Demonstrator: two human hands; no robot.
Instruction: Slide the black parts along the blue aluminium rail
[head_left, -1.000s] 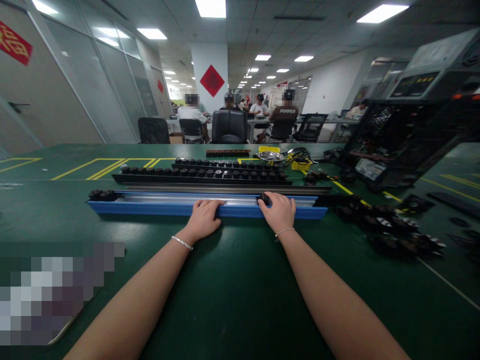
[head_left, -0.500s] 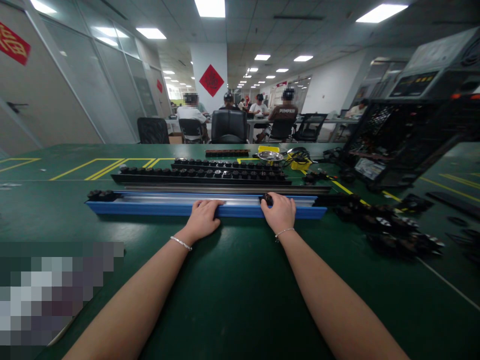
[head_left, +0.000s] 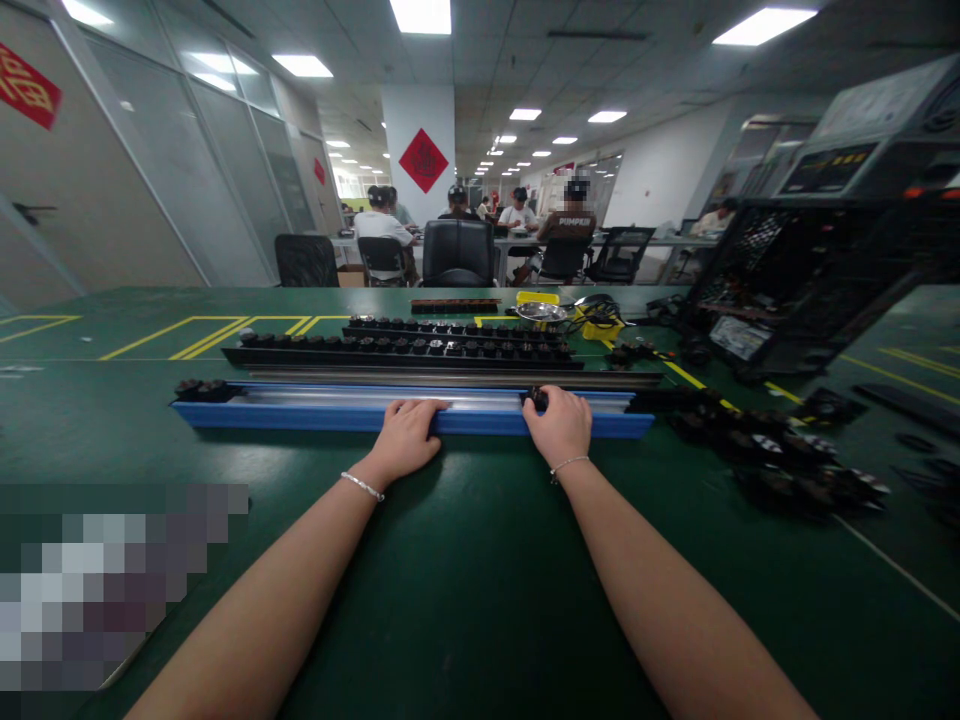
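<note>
A long blue rail with a silver channel lies across the green table in front of me. My left hand rests on its near edge, fingers curled over the blue lip. My right hand sits a little further right on the rail, fingers closed round a small black knob-like part in the channel. A few black parts sit at the rail's left end.
Behind the rail lie long black strips filled with several black parts. A heap of loose black parts spreads to the right, near an open black machine frame. A yellow box and metal dish stand further back. People sit at a far table.
My right hand with the black part has shifted slightly right along the rail. The left hand has stayed put.
</note>
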